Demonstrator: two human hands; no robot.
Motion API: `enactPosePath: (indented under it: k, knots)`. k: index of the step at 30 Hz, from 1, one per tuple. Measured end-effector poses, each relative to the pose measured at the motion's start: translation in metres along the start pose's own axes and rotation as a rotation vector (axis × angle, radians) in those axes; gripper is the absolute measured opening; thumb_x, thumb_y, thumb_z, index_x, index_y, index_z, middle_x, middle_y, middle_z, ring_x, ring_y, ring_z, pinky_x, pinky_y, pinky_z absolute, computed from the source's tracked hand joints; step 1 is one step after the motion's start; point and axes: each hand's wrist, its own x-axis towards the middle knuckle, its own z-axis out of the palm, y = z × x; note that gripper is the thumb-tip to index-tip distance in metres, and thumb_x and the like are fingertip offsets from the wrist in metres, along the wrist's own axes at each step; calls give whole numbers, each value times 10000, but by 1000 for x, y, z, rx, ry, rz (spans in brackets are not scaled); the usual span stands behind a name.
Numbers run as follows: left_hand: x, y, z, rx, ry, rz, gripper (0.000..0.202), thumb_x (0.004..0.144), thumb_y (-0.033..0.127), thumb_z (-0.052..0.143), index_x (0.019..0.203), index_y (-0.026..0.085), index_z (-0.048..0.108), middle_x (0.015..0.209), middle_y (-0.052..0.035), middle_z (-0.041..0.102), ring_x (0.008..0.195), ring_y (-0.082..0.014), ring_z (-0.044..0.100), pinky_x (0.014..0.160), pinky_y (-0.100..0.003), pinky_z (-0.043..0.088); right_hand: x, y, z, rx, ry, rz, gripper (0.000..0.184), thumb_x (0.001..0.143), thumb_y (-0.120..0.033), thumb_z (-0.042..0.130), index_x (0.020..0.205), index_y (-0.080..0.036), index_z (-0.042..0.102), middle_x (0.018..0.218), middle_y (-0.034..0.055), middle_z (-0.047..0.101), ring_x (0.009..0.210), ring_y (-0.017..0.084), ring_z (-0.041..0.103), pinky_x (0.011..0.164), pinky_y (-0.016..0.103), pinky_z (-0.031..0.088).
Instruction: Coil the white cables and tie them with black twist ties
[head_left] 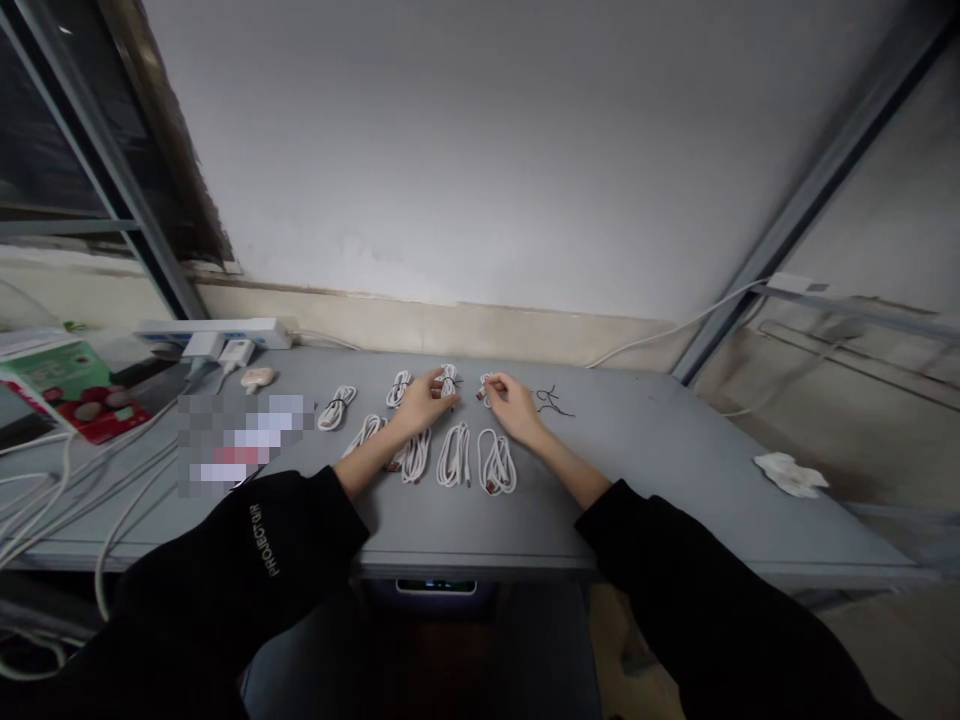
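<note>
White coiled charging cables lie in two rows on a grey desk (637, 450). My left hand (421, 405) is at a small coil bound with a black tie (448, 380) in the back row, thumb and fingers closed about it. My right hand (511, 402) pinches another white cable coil (484, 391), partly hidden by the fingers. Two more tied coils, a left one (337, 408) and a middle one (398, 388), lie farther left. In front are looser coils, among them one near the centre (453, 456) and one at the right (496, 463). My left forearm partly covers others.
Loose black ties (553, 402) lie right of my right hand. A crumpled white tissue (790, 474) is at far right. On the left are a power strip (262, 331) with plugs, a small pinkish case (257, 379), a green-red box (75, 385) and loose white cords. A wall rises behind.
</note>
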Motion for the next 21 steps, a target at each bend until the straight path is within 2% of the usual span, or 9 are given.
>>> enactPosePath:
  k: [3, 6, 9, 11, 14, 17, 21]
  knots:
    - [0, -4, 0, 101, -33, 51, 465, 701, 234, 721, 1144, 109, 654, 1085, -142, 702, 792, -179, 649, 761, -310, 500, 1, 0, -1, -29, -10, -5, 117, 851, -209, 507, 830, -200, 622, 800, 53, 720, 761, 192, 659, 725, 309, 479]
    - [-2, -3, -2, 224, -108, 113, 407, 693, 262, 728, 1070, 114, 689, 1014, -115, 720, 804, -198, 647, 793, -332, 499, 1, 1, -1, -77, -37, -21, 131, 842, -184, 523, 832, -193, 653, 831, 57, 725, 799, 194, 665, 780, 326, 491]
    - [-4, -3, -3, 382, -230, 202, 489, 675, 158, 669, 1160, 94, 656, 907, -80, 708, 734, -184, 620, 732, -320, 495, 0, 0, -2, -162, -47, -5, 154, 818, -141, 554, 879, -182, 690, 867, 61, 726, 852, 205, 662, 828, 340, 486]
    - [-4, -4, -4, 456, -270, 303, 524, 658, 78, 598, 1180, 91, 646, 961, -94, 689, 754, -181, 612, 724, -310, 491, -1, -3, -5, -241, -47, -2, 182, 804, -125, 574, 917, -179, 707, 904, 68, 724, 903, 219, 651, 851, 349, 477]
    - [-3, -6, -4, 534, -240, 408, 486, 656, 52, 567, 1124, 123, 678, 1000, -104, 664, 841, -201, 610, 789, -326, 488, -2, -7, -10, -357, -54, 17, 221, 778, -129, 618, 968, -182, 718, 983, 86, 711, 973, 246, 629, 874, 363, 463]
    - [-1, -6, -6, 583, -209, 423, 407, 676, 73, 591, 1059, 150, 703, 936, -89, 648, 834, -201, 604, 819, -331, 480, -3, -10, -14, -423, -78, 62, 233, 779, -156, 635, 992, -192, 721, 1017, 94, 701, 995, 253, 621, 874, 356, 456]
    - [1, -3, -6, 580, -238, 444, 273, 728, 111, 593, 967, 146, 718, 920, -90, 655, 781, -177, 599, 785, -306, 475, -4, -13, -16, -496, -88, 107, 255, 783, -212, 651, 1030, -196, 711, 1033, 102, 692, 997, 252, 617, 857, 341, 445]
